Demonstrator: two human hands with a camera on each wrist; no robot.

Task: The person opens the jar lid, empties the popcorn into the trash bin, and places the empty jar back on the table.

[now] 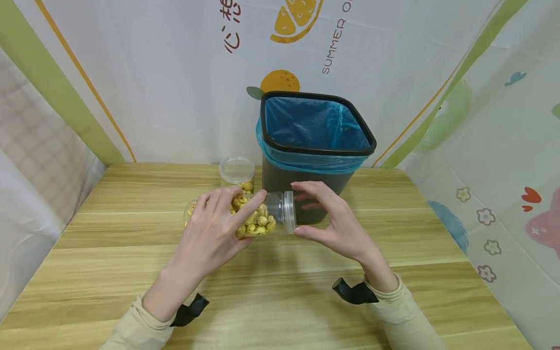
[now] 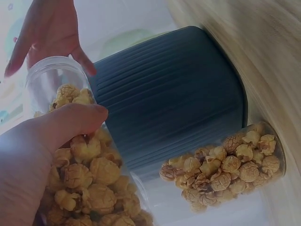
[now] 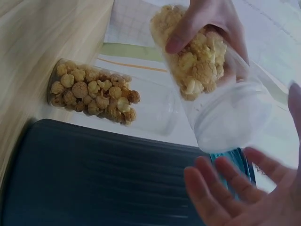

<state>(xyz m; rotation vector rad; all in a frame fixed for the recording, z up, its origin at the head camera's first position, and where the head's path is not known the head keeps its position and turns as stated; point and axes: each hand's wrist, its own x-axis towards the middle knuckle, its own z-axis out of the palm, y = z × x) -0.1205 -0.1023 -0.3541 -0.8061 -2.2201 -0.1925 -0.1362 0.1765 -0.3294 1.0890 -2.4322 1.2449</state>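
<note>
Head view: sleeves (image 1: 404,311) nearest, pale, with a black piece (image 1: 356,293) at each wrist. Wood table (image 1: 131,262) under everything.

Left hand (image 1: 212,233) grips jar one (image 1: 274,203), fingers and thumb wrapped round the clear body from above. Jar one is on its side over the table, lid (image 1: 288,212) end pointing to the right hand. Popcorn (image 1: 258,224) fills the part under the left hand; a stretch by the lid is bare.

Right hand (image 1: 337,216): fingers spread, thumb apart from them, a wide C facing the lid. Holds nothing. Fingertips just beside the lid; right wrist view shows a gap there.

Behind jar one, jar two (image 1: 236,174): clear, upright on the table, popcorn in its lower part, upper part bare. Partly hidden by left hand and jar one in head view; both wrist views show more.

Right of jar two, bin (image 1: 284,181): dark grey, black rim, blue liner (image 1: 315,126) folded over the edge. Stands on the table behind the right hand.

Farthest back, white curtain (image 1: 175,82) with orange fruit prints and lettering.
</note>
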